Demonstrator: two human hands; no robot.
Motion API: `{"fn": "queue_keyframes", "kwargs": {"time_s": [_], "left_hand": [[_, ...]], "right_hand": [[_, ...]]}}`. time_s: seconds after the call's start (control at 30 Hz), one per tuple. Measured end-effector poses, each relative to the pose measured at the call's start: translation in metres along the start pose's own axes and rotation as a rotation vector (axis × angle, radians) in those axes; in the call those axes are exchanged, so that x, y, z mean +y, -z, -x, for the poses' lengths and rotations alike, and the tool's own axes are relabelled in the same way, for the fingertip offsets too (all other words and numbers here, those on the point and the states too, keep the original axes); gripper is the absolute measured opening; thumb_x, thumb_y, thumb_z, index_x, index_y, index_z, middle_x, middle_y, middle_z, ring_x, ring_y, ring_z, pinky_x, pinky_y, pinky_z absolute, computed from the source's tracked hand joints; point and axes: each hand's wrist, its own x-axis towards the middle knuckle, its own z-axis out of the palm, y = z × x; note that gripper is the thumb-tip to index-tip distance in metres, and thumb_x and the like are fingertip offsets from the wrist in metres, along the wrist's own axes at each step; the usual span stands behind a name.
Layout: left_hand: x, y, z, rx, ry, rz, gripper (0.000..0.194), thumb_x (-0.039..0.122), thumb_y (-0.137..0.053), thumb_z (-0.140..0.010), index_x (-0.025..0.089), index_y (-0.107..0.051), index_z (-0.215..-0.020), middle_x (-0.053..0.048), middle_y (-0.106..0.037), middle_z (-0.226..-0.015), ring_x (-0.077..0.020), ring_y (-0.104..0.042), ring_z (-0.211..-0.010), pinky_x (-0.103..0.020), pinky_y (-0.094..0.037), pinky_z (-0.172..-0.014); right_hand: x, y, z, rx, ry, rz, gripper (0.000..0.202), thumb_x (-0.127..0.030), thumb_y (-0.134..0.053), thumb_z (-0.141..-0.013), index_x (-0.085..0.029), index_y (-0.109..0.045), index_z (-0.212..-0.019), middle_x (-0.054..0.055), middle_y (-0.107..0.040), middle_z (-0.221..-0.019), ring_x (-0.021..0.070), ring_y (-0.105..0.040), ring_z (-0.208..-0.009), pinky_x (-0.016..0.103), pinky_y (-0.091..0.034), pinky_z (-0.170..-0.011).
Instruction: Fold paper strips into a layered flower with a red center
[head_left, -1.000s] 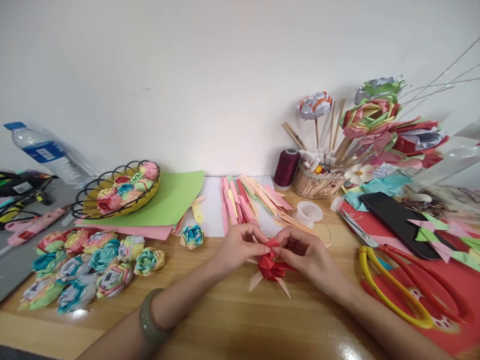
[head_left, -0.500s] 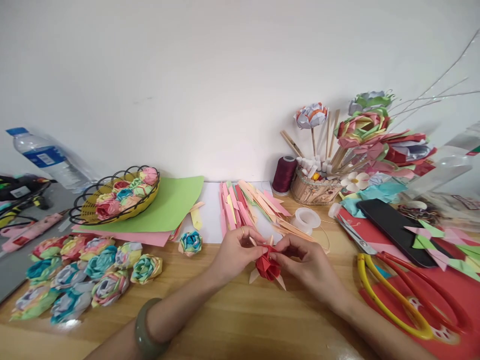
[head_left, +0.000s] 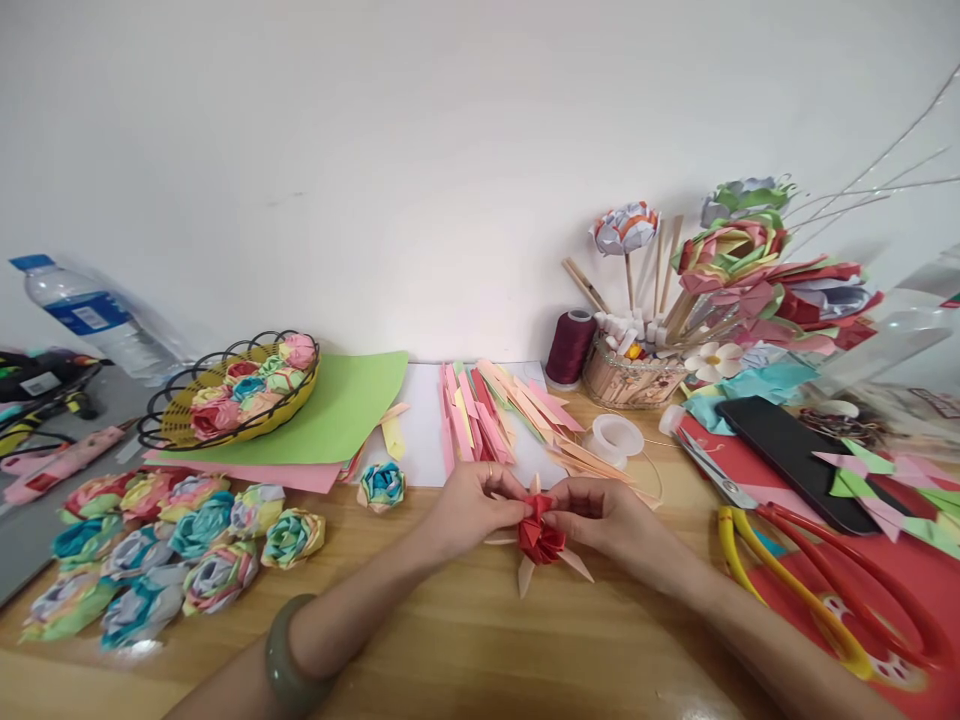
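Head view: the fingers of the left hand [head_left: 480, 512] and right hand [head_left: 616, 522] pinch a red paper flower [head_left: 541, 546] from both sides near its far edge, over the counter [head_left: 442, 660]. A light, even pinch close to the folds should keep the layers lined up without crushing them. The peach tips [head_left: 526, 578] jut outward and are best kept unbent. Farther out lie the paper strips [head_left: 480, 415] and a blue-green rosette [head_left: 382, 486].
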Motion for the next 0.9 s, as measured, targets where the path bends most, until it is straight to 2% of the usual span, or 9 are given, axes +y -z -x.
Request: {"fn": "queue_keyframes", "kwargs": {"time_s": [0.13,0.3,0.63,0.9], "left_hand": [[0.000,-0.001,0.001,0.000,0.016,-0.027,0.013,0.019,-0.067,-0.057,0.012,-0.057,-0.060,0.000,-0.060,-0.060,-0.0093,-0.053,-0.054,-0.020,-0.040,-0.051],[-0.002,-0.003,0.001,0.028,-0.024,-0.067,0.010,0.013,-0.063,-0.057,0.013,-0.053,-0.056,0.003,-0.055,-0.055,-0.0070,-0.049,-0.050,-0.018,-0.038,-0.049],[-0.002,-0.003,0.007,0.006,-0.115,-0.188,0.005,0.008,-0.054,-0.059,0.013,-0.054,-0.059,0.003,-0.056,-0.056,-0.0070,-0.049,-0.051,-0.017,-0.037,-0.049],[-0.004,-0.003,0.006,0.017,-0.149,-0.182,0.005,0.009,-0.054,-0.062,0.013,-0.054,-0.064,0.002,-0.057,-0.060,-0.0069,-0.051,-0.053,-0.017,-0.039,-0.050]], "right_hand": [[0.002,0.003,0.002,-0.040,0.025,0.093,0.023,-0.034,-0.055,-0.077,-0.013,-0.062,-0.075,0.001,-0.061,-0.071,0.0127,-0.053,-0.066,0.024,-0.041,-0.063],[0.000,-0.001,0.005,0.036,0.053,0.246,0.023,-0.033,-0.051,-0.080,-0.013,-0.062,-0.073,0.001,-0.060,-0.067,0.0118,-0.050,-0.061,0.023,-0.038,-0.057],[-0.009,-0.002,0.011,0.067,0.246,0.542,0.014,-0.017,-0.049,-0.080,-0.018,-0.062,-0.074,0.000,-0.060,-0.071,0.0124,-0.052,-0.066,0.022,-0.036,-0.060],[-0.007,0.000,0.012,0.070,0.367,0.712,0.020,-0.018,-0.043,-0.084,-0.019,-0.062,-0.076,0.001,-0.059,-0.070,0.0131,-0.050,-0.066,0.023,-0.034,-0.060]]}}
